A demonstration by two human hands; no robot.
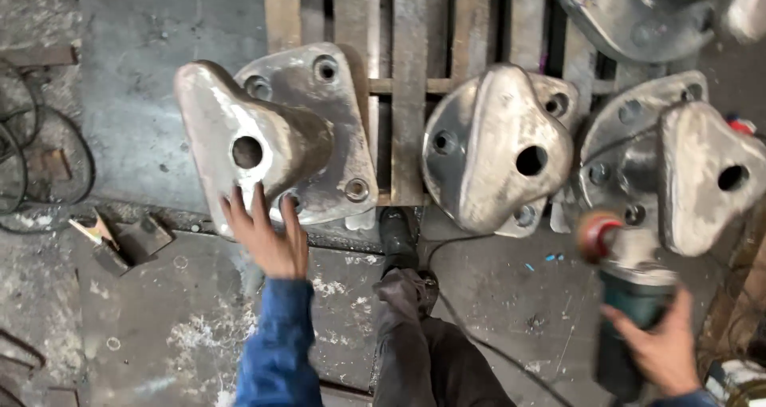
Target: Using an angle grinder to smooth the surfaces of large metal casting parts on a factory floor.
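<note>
At the near edge of the left casting (275,140), my left hand (271,235) lies open, fingertips touching it; my right hand (662,347) grips the grinder (626,283) tight.

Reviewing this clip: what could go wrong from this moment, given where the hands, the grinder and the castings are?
The left hand is bare against the left casting, which overhangs the pallet edge; if it tips, fingers or the boot below could be hit. The right hand alone holds the angle grinder, its disc close to the right casting; it may kick. The cable trails by the leg, a possible snag.
</note>
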